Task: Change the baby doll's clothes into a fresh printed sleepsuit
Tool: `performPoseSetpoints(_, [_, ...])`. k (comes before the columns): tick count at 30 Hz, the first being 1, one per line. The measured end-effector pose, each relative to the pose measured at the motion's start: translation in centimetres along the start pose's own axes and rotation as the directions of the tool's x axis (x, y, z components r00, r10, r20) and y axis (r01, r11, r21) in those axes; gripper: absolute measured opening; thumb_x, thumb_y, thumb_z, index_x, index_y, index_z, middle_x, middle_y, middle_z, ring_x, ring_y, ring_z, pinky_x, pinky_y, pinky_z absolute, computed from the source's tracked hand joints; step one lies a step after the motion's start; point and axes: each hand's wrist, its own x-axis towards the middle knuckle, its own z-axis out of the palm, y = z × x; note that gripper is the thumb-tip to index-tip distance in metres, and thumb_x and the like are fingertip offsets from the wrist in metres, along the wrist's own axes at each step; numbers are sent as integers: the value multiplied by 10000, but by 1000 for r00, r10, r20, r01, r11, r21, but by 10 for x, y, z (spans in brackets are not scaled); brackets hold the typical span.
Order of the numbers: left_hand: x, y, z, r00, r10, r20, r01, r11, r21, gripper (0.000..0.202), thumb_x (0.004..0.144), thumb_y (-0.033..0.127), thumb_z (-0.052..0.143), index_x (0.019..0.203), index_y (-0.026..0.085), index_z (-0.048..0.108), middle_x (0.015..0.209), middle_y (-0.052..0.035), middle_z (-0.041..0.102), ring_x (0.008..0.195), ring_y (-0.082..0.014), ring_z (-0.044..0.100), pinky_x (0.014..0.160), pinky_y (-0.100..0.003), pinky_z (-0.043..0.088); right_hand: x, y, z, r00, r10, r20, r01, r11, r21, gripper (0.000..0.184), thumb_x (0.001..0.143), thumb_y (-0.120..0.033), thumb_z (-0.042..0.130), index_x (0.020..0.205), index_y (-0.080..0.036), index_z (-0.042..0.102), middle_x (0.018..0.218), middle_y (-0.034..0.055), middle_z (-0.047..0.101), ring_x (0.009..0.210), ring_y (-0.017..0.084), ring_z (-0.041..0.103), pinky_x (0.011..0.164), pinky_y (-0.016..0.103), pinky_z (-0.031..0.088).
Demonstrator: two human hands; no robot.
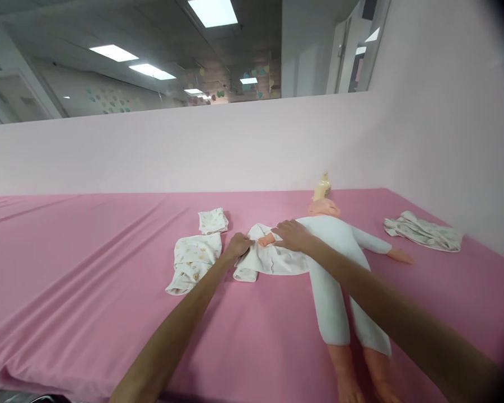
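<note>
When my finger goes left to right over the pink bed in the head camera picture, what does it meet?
Nearer patterned white cloth → left hand → right hand → doll's head → crumpled pale cloth.

Pale-yellow bottle (pixel 321 189) sat at the far edge, crumpled cloth (pixel 424 231) lay at right, ceiling lights (pixel 152 71) shone far off.

Doll's feet (pixel 349 387) only partly visible
</note>
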Motion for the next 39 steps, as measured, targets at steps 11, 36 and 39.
performPoseSetpoints(11, [-17,13,-27,995,86,-50,-88,995,-51,172,828,327,550,749,176,522,704,-8,543,654,-134,485,602,-249,341,12,33,8,985,165,-56,-151,969,193,405,951,-519,432,1186,-252,624,1256,64,635,1149,239,563,968,369,375])
performPoseSetpoints(36, [-47,82,-29,885,453,-106,-322,760,564,128,891,282,494,818,196,554,986,-90,579,977,-243,537,818,-337,395,19,7,16,970,235,-56,-222,958,179,432,848,-509,587,1147,-198,608,1078,114,707,1051,295,629,900,415,407])
performPoseSetpoints(39, [-47,92,-19,898,434,-70,-349,802,485,122,865,260,497,776,192,545,945,-73,597,893,-217,552,745,-314,391,19,6,18,970,235,-60,-222,960,173,458,867,-511,558,1150,-151,586,1091,154,695,1059,313,624,906,426,407])
